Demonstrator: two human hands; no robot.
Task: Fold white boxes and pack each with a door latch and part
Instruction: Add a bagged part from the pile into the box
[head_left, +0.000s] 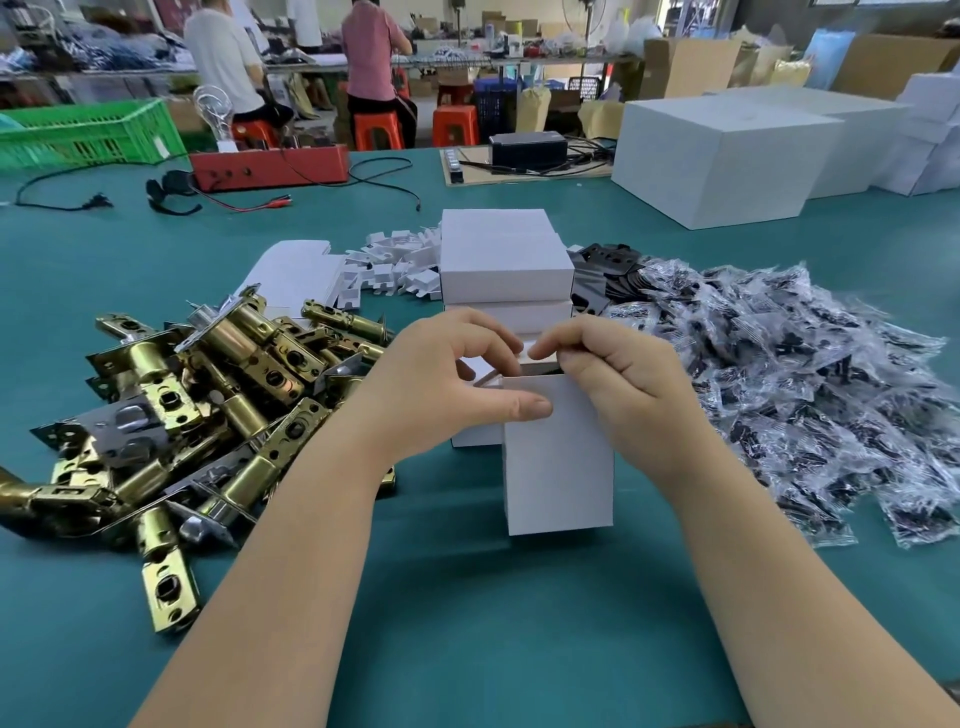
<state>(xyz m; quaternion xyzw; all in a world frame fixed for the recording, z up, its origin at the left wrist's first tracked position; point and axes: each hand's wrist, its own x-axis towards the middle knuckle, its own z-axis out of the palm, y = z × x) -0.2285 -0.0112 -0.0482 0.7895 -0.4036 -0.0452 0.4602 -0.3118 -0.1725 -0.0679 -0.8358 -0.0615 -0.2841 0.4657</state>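
While your two hands meet over the box (558, 462), it stands upright on the green table (467, 623), just in front of you at centre. Left hand (441, 384): thumb pressed flat on the front wall near the top edge, fingers curled over the open top, gripping the box. Right hand (618, 384): fingers curled, pinching the top flap (535, 349) at the box's far edge. Top not yet closed; something dark shows inside, too hidden to name.

Latches (208, 395): brass and steel, in a loose pile to your left, touching one another, near your left forearm. Bagged parts (779, 395): dark pieces in clear plastic, heaped to your right, just beside your right hand. Black plates (608, 270) lie at the far edge of that heap.

Behind the box, closed white boxes (506, 260) are stacked, the stack partly hidden by your hands. Flat blanks (296, 275) lie left of the stack, with white inserts (395, 265) between blanks and stack.

Far right: large white cartons (727, 161). Far left: green crate (88, 135), red tray (270, 166), black cables (384, 179).
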